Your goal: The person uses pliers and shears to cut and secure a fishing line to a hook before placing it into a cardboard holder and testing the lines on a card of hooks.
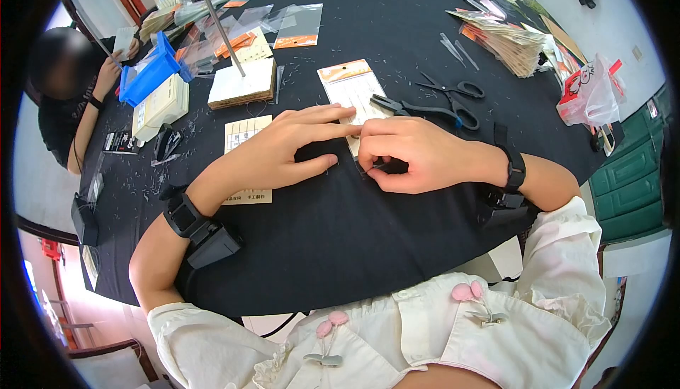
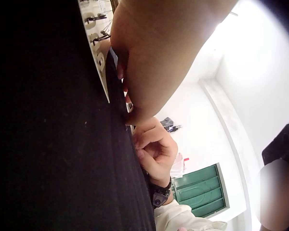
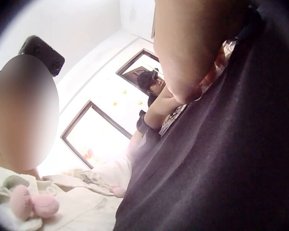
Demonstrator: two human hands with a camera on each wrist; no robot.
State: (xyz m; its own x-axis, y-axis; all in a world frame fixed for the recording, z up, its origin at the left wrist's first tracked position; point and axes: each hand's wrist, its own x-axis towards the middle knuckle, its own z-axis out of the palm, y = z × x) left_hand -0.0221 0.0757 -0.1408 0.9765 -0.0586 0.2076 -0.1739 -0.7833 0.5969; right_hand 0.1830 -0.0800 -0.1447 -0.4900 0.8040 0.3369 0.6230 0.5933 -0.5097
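Observation:
My left hand (image 1: 301, 137) lies with fingers extended over the lower part of a white card with an orange header (image 1: 345, 75). Its fingertips reach right up to my right hand (image 1: 421, 151). That hand's fingers are curled, with thumb and index pinching a small dark piece (image 1: 375, 166) close over the black cloth; its exact kind I cannot tell. Under my left forearm is a cream printed card (image 1: 256, 196); in the left wrist view, small dark wire-like pieces (image 2: 102, 36) sit on this card. Black-handled pliers (image 1: 425, 110) lie just beyond my right hand.
Black scissors (image 1: 453, 90) lie beside the pliers. A metal rod rises from a wooden block (image 1: 241, 86). Farther left are a blue bin (image 1: 152, 70) and a stack of cards (image 1: 161, 108); another person sits there. Card bundles (image 1: 506, 45) and a plastic bag (image 1: 591, 95) lie right.

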